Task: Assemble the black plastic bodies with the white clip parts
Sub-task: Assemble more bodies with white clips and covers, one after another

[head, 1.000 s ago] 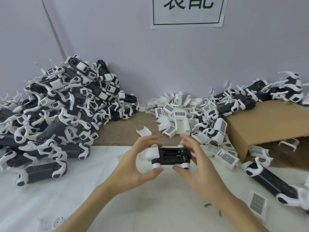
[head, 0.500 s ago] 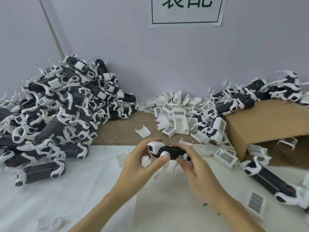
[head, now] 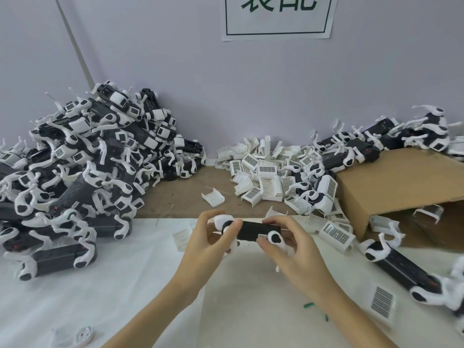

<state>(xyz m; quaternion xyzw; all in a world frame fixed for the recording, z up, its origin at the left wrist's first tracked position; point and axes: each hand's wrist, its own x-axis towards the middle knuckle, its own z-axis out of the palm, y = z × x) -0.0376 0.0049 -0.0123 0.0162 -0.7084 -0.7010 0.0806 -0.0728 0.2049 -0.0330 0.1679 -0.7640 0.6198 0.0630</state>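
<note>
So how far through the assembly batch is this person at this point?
Done: a big heap of assembled units sits on the left. In hand: the left hand and right hand grip one black body. Left: a pile of loose white clips by the wall and more bodies beside the cardboard box.

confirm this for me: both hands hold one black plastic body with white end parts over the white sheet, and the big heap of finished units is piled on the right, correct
Not quite. The head view shows the big heap of finished black-and-white units piled on the left, not the right. The rest stands: left hand and right hand hold one black plastic body over the white sheet.
</note>
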